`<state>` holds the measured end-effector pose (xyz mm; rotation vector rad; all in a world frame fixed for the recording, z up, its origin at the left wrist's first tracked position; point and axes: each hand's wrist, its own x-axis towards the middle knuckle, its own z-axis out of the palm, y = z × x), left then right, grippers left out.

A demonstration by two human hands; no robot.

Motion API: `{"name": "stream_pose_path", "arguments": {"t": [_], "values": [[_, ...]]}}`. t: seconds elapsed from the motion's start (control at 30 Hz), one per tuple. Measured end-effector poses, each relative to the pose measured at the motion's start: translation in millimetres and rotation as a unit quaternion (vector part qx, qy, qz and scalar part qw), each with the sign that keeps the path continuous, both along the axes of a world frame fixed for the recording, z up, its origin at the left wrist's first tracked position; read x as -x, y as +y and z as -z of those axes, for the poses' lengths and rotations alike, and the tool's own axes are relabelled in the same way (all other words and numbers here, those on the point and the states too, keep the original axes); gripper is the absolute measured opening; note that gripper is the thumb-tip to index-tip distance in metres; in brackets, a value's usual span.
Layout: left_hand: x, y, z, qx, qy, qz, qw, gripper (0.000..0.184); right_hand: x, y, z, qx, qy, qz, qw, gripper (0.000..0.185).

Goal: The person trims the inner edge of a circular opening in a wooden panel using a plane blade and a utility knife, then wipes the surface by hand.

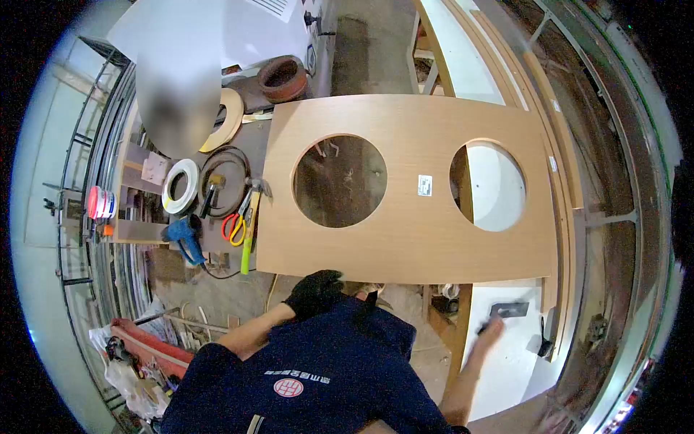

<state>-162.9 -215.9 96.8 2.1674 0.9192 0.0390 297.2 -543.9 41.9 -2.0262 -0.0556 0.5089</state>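
Observation:
A wood-coloured board (405, 253) with two large round holes and a small white label (424, 185) lies across the middle. At its near edge, left of centre, is my left hand (316, 292) in a black glove; its dark fingers blend together, so their shape is unclear. My right hand (491, 329), blurred, is beyond the board's near right edge, over a white panel (506, 369). Its fingers are closed on a dark grey flat tool (510, 309). A small black brush-like item (544, 346) is right of that tool.
Left of the board are red-and-yellow scissors (233, 229), a hammer (258, 189), a blue heat gun (186, 237), a brush (211, 195), a white tape roll (169, 186) and coiled edging (239, 160). Long wooden strips (538, 79) run along the right. A red-brown roll (283, 78) sits behind.

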Motion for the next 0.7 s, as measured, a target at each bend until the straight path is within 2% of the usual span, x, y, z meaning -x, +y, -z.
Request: {"name": "stream_pose_path", "arguments": {"t": [0.1,0.13,0.17,0.2,0.23,0.27,0.3,0.33,0.4,0.43,0.47,0.5,0.53,0.57,0.63,0.67,0.7], "values": [[-50.0,30.8,-17.5,0.110,-0.105,-0.002,0.988,0.046,126.2,145.7,-96.5,-0.036,0.133,-0.210,0.968,0.042],[-64.3,41.8,-15.2,0.067,-0.176,0.034,0.982,0.044,157.1,182.3,-112.4,-0.064,0.177,-0.267,0.945,0.040],[-78.0,48.0,-12.9,0.027,-0.246,0.066,0.967,0.042,176.9,188.9,-80.7,-0.048,0.151,-0.343,0.926,0.041],[-89.3,54.0,-11.3,-0.014,-0.314,0.095,0.944,0.040,194.6,210.2,-91.6,-0.034,0.113,-0.393,0.912,0.043],[-98.4,60.8,-22.6,0.145,-0.315,0.033,0.937,0.039,212.4,231.1,-102.5,-0.021,0.073,-0.440,0.895,0.044],[-104.9,64.3,-45.4,0.301,-0.307,-0.034,0.902,0.038,230.4,251.5,-113.5,-0.012,0.030,-0.482,0.875,0.046],[-106.4,71.4,-57.7,0.444,-0.291,-0.100,0.841,0.037,239.6,273.8,-124.7,-0.024,0.150,-0.456,0.877,0.048],[-102.2,73.2,-45.4,0.451,-0.319,-0.121,0.825,0.034,243.8,281.4,-116.0,0.018,0.108,-0.478,0.872,0.045],[-82.7,85.9,-30.9,0.544,-0.356,-0.202,0.733,0.032,245.0,284.3,-91.9,0.102,0.026,-0.513,0.852,0.039],[-73.3,92.2,-20.2,0.586,-0.369,-0.236,0.682,0.031,247.3,294.7,-103.6,0.091,0.034,-0.497,0.862,0.039],[-69.9,93.6,10.9,0.514,-0.382,-0.288,0.712,0.027,244.9,302.7,-121.1,0.080,0.042,-0.481,0.872,0.039],[-58.1,102.7,12.1,0.525,-0.393,-0.337,0.675,0.027,237.7,309.8,-132.3,0.071,0.047,-0.464,0.882,0.039],[-48.2,121.8,3.1,0.511,-0.320,-0.380,0.702,0.027,216.7,291.0,-80.0,0.043,-0.072,-0.484,0.871,0.036],[-39.0,137.0,-4.8,0.494,-0.244,-0.419,0.721,0.027,204.0,293.6,-80.9,0.049,-0.059,-0.459,0.885,0.036],[-16.0,145.8,47.6,0.448,-0.282,-0.435,0.728,0.032,184.5,303.2,-85.4,0.061,-0.031,-0.406,0.911,0.035],[-8.7,151.7,41.6,0.329,-0.279,-0.402,0.808,0.035,174.5,308.0,-86.1,0.068,-0.041,-0.391,0.917,0.035],[1.5,156.7,65.1,0.368,-0.307,-0.407,0.778,0.034,164.1,313.5,-86.2,0.075,-0.050,-0.377,0.922,0.034]]}}
